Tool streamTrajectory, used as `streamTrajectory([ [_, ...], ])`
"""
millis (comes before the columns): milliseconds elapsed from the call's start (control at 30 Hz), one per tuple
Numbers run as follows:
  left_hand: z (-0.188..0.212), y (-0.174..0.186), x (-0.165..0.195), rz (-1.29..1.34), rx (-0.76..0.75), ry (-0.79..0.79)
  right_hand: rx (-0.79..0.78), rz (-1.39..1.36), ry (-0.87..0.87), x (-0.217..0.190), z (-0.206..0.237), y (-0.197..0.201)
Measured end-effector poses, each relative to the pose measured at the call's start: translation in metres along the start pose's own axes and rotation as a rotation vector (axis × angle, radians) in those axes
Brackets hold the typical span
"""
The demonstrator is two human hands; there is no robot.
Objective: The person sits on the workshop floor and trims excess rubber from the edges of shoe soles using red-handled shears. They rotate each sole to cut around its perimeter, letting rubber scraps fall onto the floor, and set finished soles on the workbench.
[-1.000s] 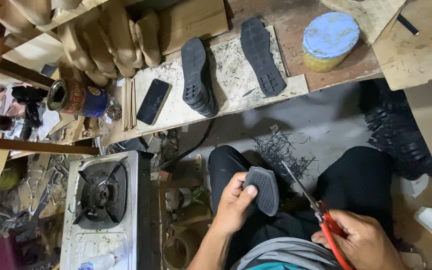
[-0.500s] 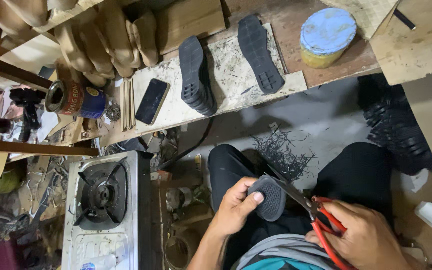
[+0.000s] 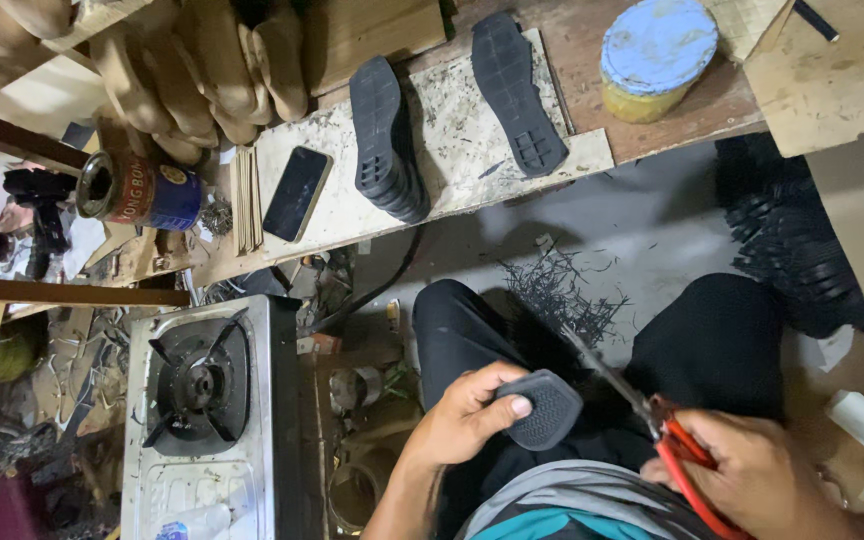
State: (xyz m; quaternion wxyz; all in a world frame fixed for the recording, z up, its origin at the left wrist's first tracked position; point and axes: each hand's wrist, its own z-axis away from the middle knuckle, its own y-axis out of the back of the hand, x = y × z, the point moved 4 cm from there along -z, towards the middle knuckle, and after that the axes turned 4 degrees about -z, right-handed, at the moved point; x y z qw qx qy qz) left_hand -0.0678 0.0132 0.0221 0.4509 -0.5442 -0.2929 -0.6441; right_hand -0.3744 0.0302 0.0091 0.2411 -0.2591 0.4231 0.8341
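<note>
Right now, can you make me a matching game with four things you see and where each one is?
Things:
1. Small black rubber sole piece
2. Red-handled scissors
3. Flat black phone
4. Round yellow tin with a blue lid

Places:
A. On the brown wooden board, near its top right
B. In the right hand
C. On the pale board, left of the long black shoe soles
D. In the left hand

Pairs: 1-D, 2-B, 3-C, 4-A
</note>
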Motion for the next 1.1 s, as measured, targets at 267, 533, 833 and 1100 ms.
streamTrajectory([
  [267, -0.01, -0.052, 0.05, -0.411, 0.159, -0.375, 0.191, -0.439, 0.219, -0.055, -0.008, 0.005],
  [533, -0.009, -0.063, 0.01, 0.297, -0.438, -0.087, 0.335, -0.587, 0.253, -0.062, -0.018, 0.03],
  [833, -0.035, -0.054, -0.02, 0.828, 0.097, -0.165, 0.09, -0.803, 0.085, -0.03, -0.021, -0.018],
  [1100, -0.028, -0.002, 0.009, 0.75, 0.414, -0.318, 0.099, -0.36, -0.017, -0.042, -0.006, 0.001],
])
